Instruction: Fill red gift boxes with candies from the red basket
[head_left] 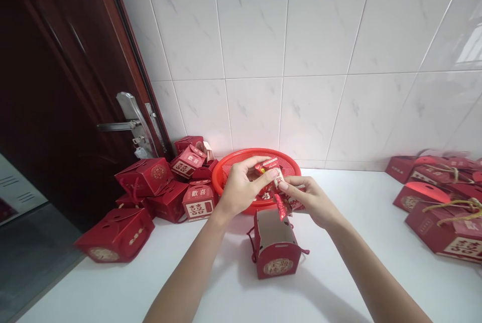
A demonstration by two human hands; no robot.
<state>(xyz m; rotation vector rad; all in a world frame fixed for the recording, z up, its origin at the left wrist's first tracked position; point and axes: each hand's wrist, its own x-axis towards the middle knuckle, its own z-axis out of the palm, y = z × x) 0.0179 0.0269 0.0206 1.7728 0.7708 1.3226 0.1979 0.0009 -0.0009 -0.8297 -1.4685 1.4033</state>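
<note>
My left hand (243,187) is closed on red-wrapped candies (273,168), above the front part of a red plastic basket (217,175). My right hand (311,198) grips more red wrapped candies (283,205) and touches those at my left fingertips. Below both hands, an open red gift box (277,257) stands upright on the white table, with a dark red cord at each side. Its pale inside shows from above. In the basket, partly hidden by my hands, lie more wrapped pieces.
Several closed red boxes (143,177) are piled at the left, beside a dark door (75,62) with a metal handle (130,124). More red boxes (448,222), some with gold cord, stand at the right. A tiled wall (252,36) rises behind.
</note>
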